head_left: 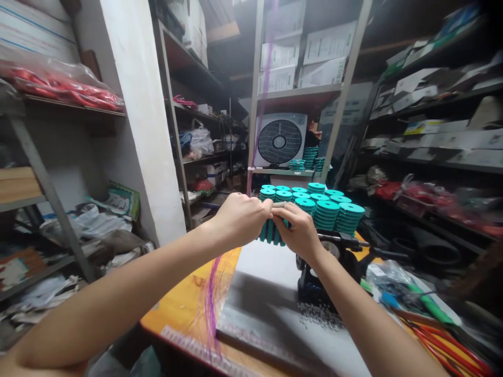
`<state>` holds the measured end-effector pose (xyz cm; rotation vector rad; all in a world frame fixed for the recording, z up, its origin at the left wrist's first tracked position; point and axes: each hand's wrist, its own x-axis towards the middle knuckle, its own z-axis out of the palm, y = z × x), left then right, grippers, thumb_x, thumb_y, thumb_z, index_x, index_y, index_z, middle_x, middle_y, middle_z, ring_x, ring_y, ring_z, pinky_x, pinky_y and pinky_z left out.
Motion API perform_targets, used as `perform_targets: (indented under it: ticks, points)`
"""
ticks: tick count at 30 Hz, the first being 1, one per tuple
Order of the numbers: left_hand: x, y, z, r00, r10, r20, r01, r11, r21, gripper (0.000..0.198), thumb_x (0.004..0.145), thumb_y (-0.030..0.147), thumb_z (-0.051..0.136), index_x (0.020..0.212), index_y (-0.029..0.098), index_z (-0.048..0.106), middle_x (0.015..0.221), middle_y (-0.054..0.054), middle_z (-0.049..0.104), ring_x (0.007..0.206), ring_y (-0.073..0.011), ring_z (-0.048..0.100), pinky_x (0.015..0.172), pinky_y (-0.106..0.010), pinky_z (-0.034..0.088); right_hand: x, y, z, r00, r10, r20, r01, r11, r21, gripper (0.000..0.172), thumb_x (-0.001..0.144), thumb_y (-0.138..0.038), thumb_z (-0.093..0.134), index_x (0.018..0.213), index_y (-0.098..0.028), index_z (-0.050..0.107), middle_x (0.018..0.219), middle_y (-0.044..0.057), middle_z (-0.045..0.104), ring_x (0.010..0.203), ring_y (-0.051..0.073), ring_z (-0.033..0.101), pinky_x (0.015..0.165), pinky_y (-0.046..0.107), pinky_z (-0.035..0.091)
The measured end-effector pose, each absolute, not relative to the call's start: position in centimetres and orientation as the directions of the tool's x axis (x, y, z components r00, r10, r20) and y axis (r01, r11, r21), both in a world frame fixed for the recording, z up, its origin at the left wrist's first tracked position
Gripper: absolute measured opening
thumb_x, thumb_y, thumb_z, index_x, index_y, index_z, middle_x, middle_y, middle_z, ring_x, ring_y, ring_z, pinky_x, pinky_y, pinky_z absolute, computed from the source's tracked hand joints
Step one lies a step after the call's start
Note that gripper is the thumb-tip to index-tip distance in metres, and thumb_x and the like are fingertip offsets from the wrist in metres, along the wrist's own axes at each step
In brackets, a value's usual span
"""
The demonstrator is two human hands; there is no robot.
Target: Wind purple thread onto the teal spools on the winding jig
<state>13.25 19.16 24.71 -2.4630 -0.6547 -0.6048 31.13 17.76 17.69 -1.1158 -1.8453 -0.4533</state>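
Note:
My left hand [239, 219] and my right hand [299, 230] are both closed and meet in front of me, together gripping a row of teal discs [272, 231] held on edge. A thin purple cord [214, 293] hangs down below my left hand, and the same cord runs up from my hands toward the ceiling. Just behind my hands stand several stacks of teal discs [328, 209] on the table. Under my right wrist sits a small black machine [318, 277] with a metal rod sticking out to the right.
A grey board [275, 314] lies on the orange table [181, 303]. Green and red tools [428, 309] lie at the right edge. Metal shelves with boxes and bags line both sides. A white fan [280, 140] and more teal stacks [310, 157] sit on the shelf ahead.

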Motion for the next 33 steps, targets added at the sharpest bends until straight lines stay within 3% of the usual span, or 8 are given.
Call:
perform_targets:
  ticks: [5,10,14,16,18,20,28,33]
  points:
    - [12.1,19.0,23.9,0.745,0.384,0.545,0.601,-0.742,-0.299,0.024,0.092,0.028,0.039,0.091,0.016,0.060,0.067,-0.009,0.068,0.057,-0.0246,0.064,0.051,-0.029,0.031,31.0,17.8,17.4,-0.214,0.451,0.867,0.807,0.582,-0.104,0.017,0.088,-0.032,0.056,0.093,-0.026,0.072,0.089,0.003,0.072,0.087,0.018,0.060,0.081,0.032,0.047]
    - [10.5,17.7,22.9,0.765,0.416,0.492,0.538,-0.832,-0.132,0.027,0.093,0.033,0.042,0.084,0.018,0.063,0.068,-0.005,0.069,0.062,-0.0207,0.064,0.052,-0.028,0.033,31.3,19.1,18.6,-0.098,0.506,0.857,0.820,0.529,-0.219,0.013,0.085,-0.028,0.060,0.085,-0.024,0.072,0.082,0.002,0.073,0.075,0.017,0.065,0.069,0.029,0.049]
    - [8.8,17.6,22.6,0.910,0.288,0.298,0.219,-0.944,0.246,0.024,0.090,0.034,0.051,0.081,0.018,0.066,0.065,-0.001,0.068,0.059,-0.0128,0.061,0.057,-0.023,0.041,31.5,19.7,19.5,-0.076,0.558,0.826,0.814,0.514,-0.272,0.010,0.082,-0.026,0.063,0.080,-0.024,0.072,0.079,0.000,0.074,0.070,0.017,0.066,0.064,0.027,0.049]
    - [8.7,18.9,22.7,0.861,0.290,0.417,0.115,-0.911,0.396,0.025,0.092,0.032,0.047,0.088,0.016,0.066,0.072,-0.003,0.069,0.065,-0.0121,0.062,0.063,-0.023,0.046,31.6,19.8,19.6,-0.080,0.562,0.823,0.810,0.518,-0.275,0.010,0.083,-0.025,0.062,0.080,-0.024,0.072,0.078,0.000,0.074,0.070,0.016,0.066,0.064,0.027,0.049]
    - [9.5,21.0,22.5,0.632,0.411,0.657,0.193,-0.904,0.381,0.024,0.094,0.026,0.042,0.097,0.015,0.063,0.087,-0.007,0.069,0.080,-0.0152,0.064,0.075,-0.027,0.048,31.6,19.8,19.6,-0.088,0.551,0.830,0.811,0.523,-0.262,0.010,0.083,-0.024,0.061,0.080,-0.023,0.071,0.079,0.000,0.073,0.071,0.016,0.066,0.064,0.027,0.048]
    - [10.9,23.2,21.9,0.507,0.495,0.705,0.358,-0.866,0.350,0.022,0.091,0.020,0.043,0.101,0.013,0.061,0.100,-0.012,0.068,0.094,-0.0199,0.063,0.086,-0.033,0.047,31.5,19.7,19.6,-0.102,0.531,0.841,0.815,0.529,-0.235,0.010,0.085,-0.025,0.060,0.081,-0.022,0.070,0.081,0.001,0.072,0.073,0.016,0.065,0.065,0.028,0.048]
    - [14.4,25.1,19.3,0.637,0.467,0.614,0.454,-0.870,0.191,0.036,0.093,0.033,0.036,0.111,0.022,0.064,0.110,-0.006,0.071,0.104,-0.0228,0.063,0.090,-0.034,0.045,31.0,17.7,19.9,-0.213,0.455,0.864,0.842,0.535,-0.074,0.014,0.089,-0.027,0.054,0.082,-0.023,0.066,0.099,0.005,0.065,0.099,0.023,0.055,0.088,0.040,0.042]
    - [14.5,25.3,19.9,0.627,0.559,0.542,0.548,-0.812,0.203,0.037,0.092,0.039,0.033,0.100,0.026,0.067,0.093,-0.004,0.073,0.088,-0.0223,0.066,0.074,-0.030,0.046,30.5,16.1,19.7,-0.074,0.560,0.825,0.665,0.644,-0.378,0.013,0.091,-0.026,0.053,0.080,-0.021,0.059,0.100,0.004,0.064,0.088,0.016,0.062,0.075,0.031,0.048]
